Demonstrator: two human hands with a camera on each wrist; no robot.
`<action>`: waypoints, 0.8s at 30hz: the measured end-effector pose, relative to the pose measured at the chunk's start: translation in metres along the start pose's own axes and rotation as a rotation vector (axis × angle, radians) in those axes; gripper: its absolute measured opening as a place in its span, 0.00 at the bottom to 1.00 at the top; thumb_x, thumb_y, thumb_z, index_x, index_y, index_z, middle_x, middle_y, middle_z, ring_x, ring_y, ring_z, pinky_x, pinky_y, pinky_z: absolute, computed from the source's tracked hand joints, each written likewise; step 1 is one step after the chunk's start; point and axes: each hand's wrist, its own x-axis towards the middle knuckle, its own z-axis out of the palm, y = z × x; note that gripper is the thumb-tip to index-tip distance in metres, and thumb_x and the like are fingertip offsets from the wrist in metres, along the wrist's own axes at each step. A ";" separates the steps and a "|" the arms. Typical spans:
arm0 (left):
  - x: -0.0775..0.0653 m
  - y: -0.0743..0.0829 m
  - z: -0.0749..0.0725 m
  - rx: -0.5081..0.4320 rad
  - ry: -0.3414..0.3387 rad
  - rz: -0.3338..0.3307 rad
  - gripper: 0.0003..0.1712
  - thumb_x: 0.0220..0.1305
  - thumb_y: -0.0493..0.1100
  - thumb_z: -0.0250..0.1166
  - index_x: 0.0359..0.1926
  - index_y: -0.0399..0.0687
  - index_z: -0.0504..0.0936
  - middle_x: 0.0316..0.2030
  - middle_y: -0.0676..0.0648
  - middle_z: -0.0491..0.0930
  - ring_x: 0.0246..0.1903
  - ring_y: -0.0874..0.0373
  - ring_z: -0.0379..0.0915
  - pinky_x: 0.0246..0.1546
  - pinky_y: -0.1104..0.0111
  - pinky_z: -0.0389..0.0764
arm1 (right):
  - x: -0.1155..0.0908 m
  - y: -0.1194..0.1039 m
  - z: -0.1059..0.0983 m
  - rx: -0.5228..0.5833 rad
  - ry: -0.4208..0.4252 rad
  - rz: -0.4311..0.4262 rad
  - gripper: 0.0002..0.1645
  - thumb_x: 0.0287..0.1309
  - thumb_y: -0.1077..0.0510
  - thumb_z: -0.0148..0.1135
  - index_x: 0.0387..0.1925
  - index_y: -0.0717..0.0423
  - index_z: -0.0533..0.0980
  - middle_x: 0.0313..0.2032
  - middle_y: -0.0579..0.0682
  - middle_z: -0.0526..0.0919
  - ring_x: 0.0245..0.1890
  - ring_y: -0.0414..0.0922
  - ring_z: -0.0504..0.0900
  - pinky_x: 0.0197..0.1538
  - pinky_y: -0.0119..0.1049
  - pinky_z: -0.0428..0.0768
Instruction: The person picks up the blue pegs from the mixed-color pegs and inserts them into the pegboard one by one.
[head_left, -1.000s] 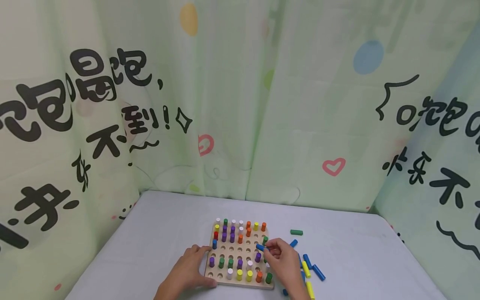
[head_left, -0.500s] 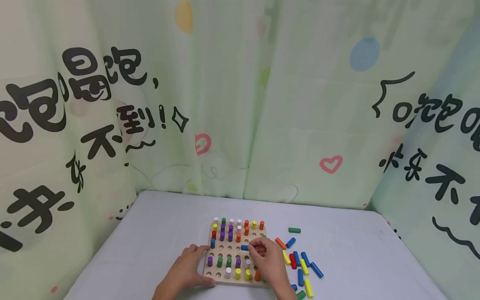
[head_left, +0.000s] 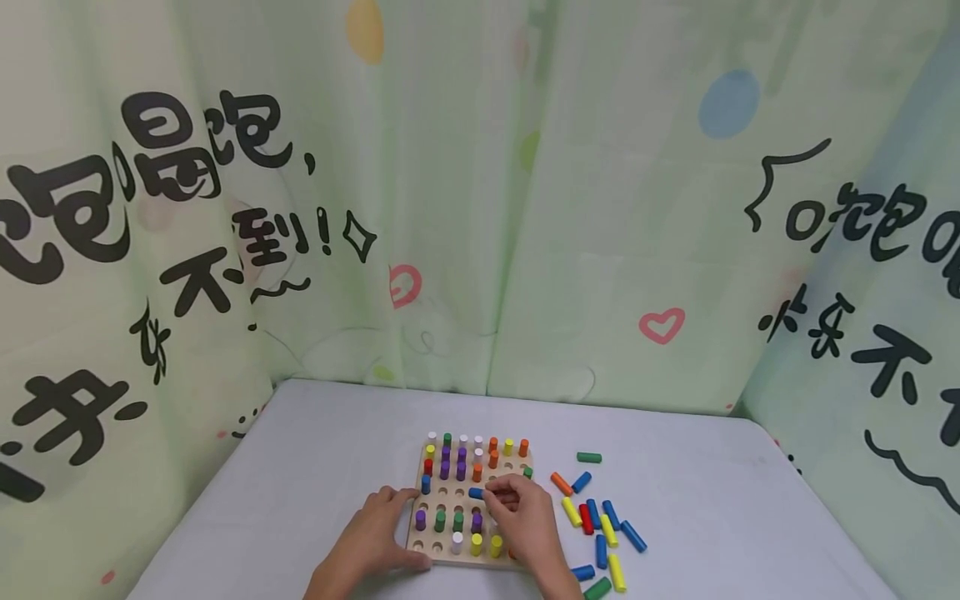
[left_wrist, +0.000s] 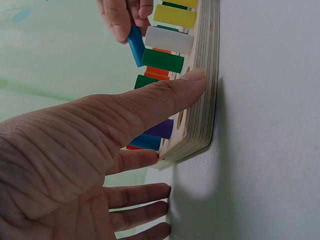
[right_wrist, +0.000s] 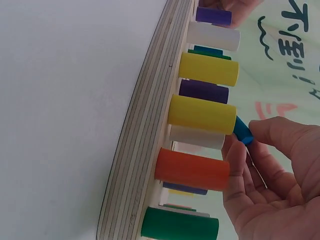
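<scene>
A wooden pegboard (head_left: 461, 562) lies on the white table, with coloured pegs standing in many holes and bare holes around its middle. My left hand (head_left: 371, 533) braces the board's near left corner. In the left wrist view, its thumb (left_wrist: 165, 97) rests against the near edge and the other fingers stretch out fairly straight by the left side. My right hand (head_left: 525, 517) pinches a blue peg (head_left: 476, 493) between thumb and fingertips above the middle rows. That peg tilts in the right wrist view, partly hidden behind a standing yellow peg (right_wrist: 202, 114).
Several loose pegs lie to the right of the board, among them a red peg (head_left: 586, 518), an orange peg (head_left: 561, 483) and a green peg (head_left: 589, 457) farther back. Patterned curtains (head_left: 450, 208) hang behind and beside the table.
My right hand has carried the blue peg leftward from the board's right side to over its middle, uncovering loose pegs at the right. The left hand stays at the corner.
</scene>
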 end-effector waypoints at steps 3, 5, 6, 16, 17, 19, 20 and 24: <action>0.001 0.000 0.000 0.003 -0.003 -0.004 0.53 0.30 0.64 0.80 0.60 0.49 0.74 0.48 0.42 0.72 0.45 0.47 0.67 0.53 0.44 0.73 | 0.001 0.000 0.002 0.002 -0.014 -0.004 0.07 0.56 0.60 0.67 0.37 0.56 0.81 0.33 0.45 0.82 0.30 0.38 0.78 0.36 0.25 0.80; 0.001 0.000 0.001 0.005 -0.005 -0.007 0.53 0.30 0.64 0.80 0.60 0.49 0.74 0.48 0.41 0.72 0.45 0.47 0.67 0.53 0.43 0.73 | 0.001 0.000 0.003 0.008 -0.030 -0.008 0.07 0.56 0.60 0.67 0.37 0.57 0.81 0.34 0.45 0.82 0.31 0.39 0.78 0.36 0.25 0.80; 0.001 -0.001 0.001 0.007 -0.006 -0.007 0.53 0.30 0.64 0.80 0.60 0.49 0.74 0.48 0.41 0.72 0.45 0.47 0.67 0.53 0.43 0.73 | 0.001 -0.001 0.003 0.010 -0.037 -0.010 0.07 0.56 0.61 0.67 0.37 0.57 0.81 0.34 0.45 0.82 0.31 0.39 0.78 0.36 0.25 0.80; 0.001 -0.002 0.001 0.009 -0.005 0.000 0.53 0.30 0.64 0.80 0.60 0.49 0.74 0.47 0.41 0.72 0.43 0.47 0.66 0.51 0.44 0.74 | 0.003 -0.007 0.013 0.001 -0.057 -0.030 0.09 0.52 0.65 0.66 0.38 0.57 0.81 0.35 0.46 0.82 0.32 0.39 0.77 0.35 0.25 0.80; 0.001 -0.002 0.001 0.007 -0.006 -0.001 0.53 0.30 0.64 0.80 0.60 0.49 0.74 0.47 0.41 0.72 0.43 0.47 0.66 0.51 0.44 0.74 | 0.004 -0.008 0.014 0.001 -0.059 -0.029 0.10 0.52 0.66 0.66 0.38 0.57 0.81 0.35 0.45 0.81 0.32 0.39 0.77 0.35 0.25 0.80; 0.000 -0.002 0.001 0.010 -0.005 0.001 0.53 0.30 0.64 0.80 0.60 0.49 0.74 0.46 0.41 0.72 0.43 0.47 0.66 0.51 0.43 0.74 | 0.005 -0.008 0.016 -0.006 -0.061 -0.037 0.11 0.51 0.66 0.65 0.39 0.56 0.81 0.35 0.44 0.81 0.31 0.38 0.77 0.35 0.24 0.80; -0.001 -0.002 0.001 0.007 -0.003 0.003 0.53 0.30 0.64 0.80 0.60 0.49 0.74 0.46 0.41 0.72 0.43 0.47 0.66 0.51 0.43 0.74 | 0.006 -0.008 0.017 -0.008 -0.062 -0.045 0.11 0.51 0.66 0.65 0.39 0.57 0.81 0.35 0.44 0.81 0.31 0.38 0.77 0.35 0.25 0.80; -0.002 -0.001 0.000 -0.007 0.007 0.014 0.53 0.30 0.64 0.80 0.60 0.48 0.74 0.47 0.42 0.73 0.43 0.48 0.67 0.52 0.44 0.74 | 0.008 -0.008 0.021 -0.016 -0.076 -0.066 0.12 0.51 0.66 0.64 0.39 0.57 0.81 0.34 0.45 0.81 0.30 0.38 0.77 0.35 0.24 0.80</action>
